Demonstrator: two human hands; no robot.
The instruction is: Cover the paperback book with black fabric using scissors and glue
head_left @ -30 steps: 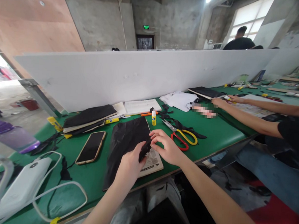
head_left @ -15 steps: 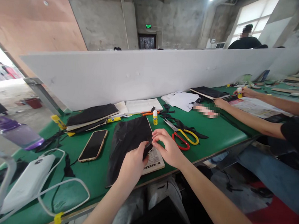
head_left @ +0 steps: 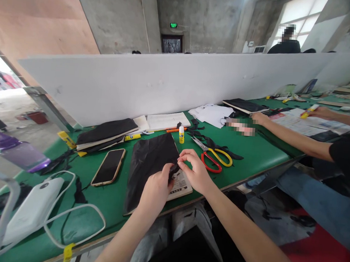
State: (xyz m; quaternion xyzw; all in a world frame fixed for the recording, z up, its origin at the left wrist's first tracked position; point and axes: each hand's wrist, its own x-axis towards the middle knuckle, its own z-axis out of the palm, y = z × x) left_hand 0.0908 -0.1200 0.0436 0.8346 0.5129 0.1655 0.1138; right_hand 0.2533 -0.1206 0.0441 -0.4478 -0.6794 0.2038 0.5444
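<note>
A black sheet (head_left: 146, 161) lies over a printed booklet (head_left: 182, 186) at the table's near edge. My left hand (head_left: 157, 185) pinches a dark folded edge of the sheet between thumb and fingers, above the booklet. Close beside it, my right hand (head_left: 194, 168) has its thumb and fingertips pressed together at the same edge; whatever lies between them is too small to make out. Behind my hands stands a capped glue stick (head_left: 181, 135). Scissors (head_left: 213, 155) with one red and one yellow handle lie to the right, their blades slightly parted.
On the left are a phone (head_left: 108, 167), a white power bank (head_left: 34, 209) with a cable, and a purple bottle (head_left: 21, 153). Black-covered books (head_left: 106, 132) and papers (head_left: 167, 121) line the white partition (head_left: 130, 88). At right, a person's hand (head_left: 321, 112) holds a glue stick.
My hands have barely moved at the black edge. The neighbouring person's glue stick has moved right and down and is now tilted over the printed paper. The view has shifted slightly.
</note>
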